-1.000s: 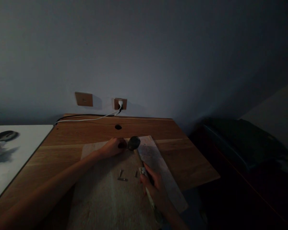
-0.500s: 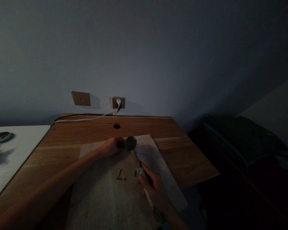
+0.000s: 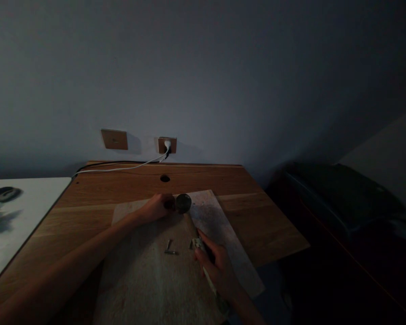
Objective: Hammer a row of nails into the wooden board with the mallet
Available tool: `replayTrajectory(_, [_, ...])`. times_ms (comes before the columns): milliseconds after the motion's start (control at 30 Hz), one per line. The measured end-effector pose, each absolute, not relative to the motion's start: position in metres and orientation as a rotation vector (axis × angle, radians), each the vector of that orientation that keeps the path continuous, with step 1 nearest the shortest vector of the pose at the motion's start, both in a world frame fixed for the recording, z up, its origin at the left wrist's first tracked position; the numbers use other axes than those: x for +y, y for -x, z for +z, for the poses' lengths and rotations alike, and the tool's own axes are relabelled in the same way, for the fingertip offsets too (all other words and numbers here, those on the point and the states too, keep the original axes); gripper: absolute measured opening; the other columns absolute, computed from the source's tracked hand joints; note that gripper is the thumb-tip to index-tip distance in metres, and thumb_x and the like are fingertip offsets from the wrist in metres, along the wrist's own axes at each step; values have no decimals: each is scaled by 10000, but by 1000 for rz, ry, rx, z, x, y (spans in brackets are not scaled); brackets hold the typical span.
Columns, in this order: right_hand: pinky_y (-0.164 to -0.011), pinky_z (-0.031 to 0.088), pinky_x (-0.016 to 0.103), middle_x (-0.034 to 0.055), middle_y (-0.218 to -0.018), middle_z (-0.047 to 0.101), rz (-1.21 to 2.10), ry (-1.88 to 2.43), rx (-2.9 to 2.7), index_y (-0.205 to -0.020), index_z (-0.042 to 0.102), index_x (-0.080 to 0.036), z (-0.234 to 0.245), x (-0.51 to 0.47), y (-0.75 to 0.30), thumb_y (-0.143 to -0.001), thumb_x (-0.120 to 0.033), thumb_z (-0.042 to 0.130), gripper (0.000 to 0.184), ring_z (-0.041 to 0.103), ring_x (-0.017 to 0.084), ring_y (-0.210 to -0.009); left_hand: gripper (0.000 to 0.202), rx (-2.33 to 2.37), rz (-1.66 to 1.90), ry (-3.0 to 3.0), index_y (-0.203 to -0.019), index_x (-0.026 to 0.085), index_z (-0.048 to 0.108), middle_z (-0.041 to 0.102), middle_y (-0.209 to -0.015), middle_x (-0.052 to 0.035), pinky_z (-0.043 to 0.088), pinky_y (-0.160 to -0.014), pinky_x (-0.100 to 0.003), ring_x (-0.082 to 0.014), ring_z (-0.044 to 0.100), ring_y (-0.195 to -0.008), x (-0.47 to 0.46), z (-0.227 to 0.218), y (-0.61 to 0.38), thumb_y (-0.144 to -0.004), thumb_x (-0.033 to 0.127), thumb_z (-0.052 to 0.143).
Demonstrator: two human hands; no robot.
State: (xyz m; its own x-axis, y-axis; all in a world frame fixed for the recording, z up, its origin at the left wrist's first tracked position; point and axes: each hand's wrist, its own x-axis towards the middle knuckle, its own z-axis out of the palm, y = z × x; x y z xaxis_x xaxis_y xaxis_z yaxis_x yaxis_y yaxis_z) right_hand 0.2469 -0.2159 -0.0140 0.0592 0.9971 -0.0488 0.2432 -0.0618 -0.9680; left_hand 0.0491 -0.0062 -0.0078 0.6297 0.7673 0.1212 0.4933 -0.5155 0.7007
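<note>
Over on the left a white table (image 3: pixel 27 253) bears a dark oval thing (image 3: pixel 3 194), and beside it stands the wooden desk (image 3: pixel 270 225). Cables (image 3: pixel 128 169) trail along its back edge, below a wall plate (image 3: pixel 114 139). A pale board (image 3: pixel 142 284) lies on the desk, and the left hand (image 3: pixel 158 206) is at its far part, fingers curled; I can't make out from here whether they pinch anything. Just right of them is the dark head of the hammer (image 3: pixel 196 243), above the board. Two nails (image 3: pixel 171 253) lie nearer the person, close together, with a small third one (image 3: pixel 191 245) by the handle. The right hand (image 3: pixel 219 268) is wrapped firmly round that handle. Far right, in gloom, sits a dark cushion (image 3: pixel 348 194).
</note>
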Motion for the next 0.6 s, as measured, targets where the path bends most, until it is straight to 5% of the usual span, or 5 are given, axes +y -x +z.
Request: replayTrajectory(600, [-449, 455, 227, 0, -721, 617, 1080, 1464, -1308, -1459, 562, -154, -10, -215, -244, -921, -562, 594, 676, 502, 98, -473, 128, 974, 538, -2234, -795, 183, 702, 696, -732, -9, 438, -651, -261, -189, 642, -699, -9, -4, -50, -692, 159, 631])
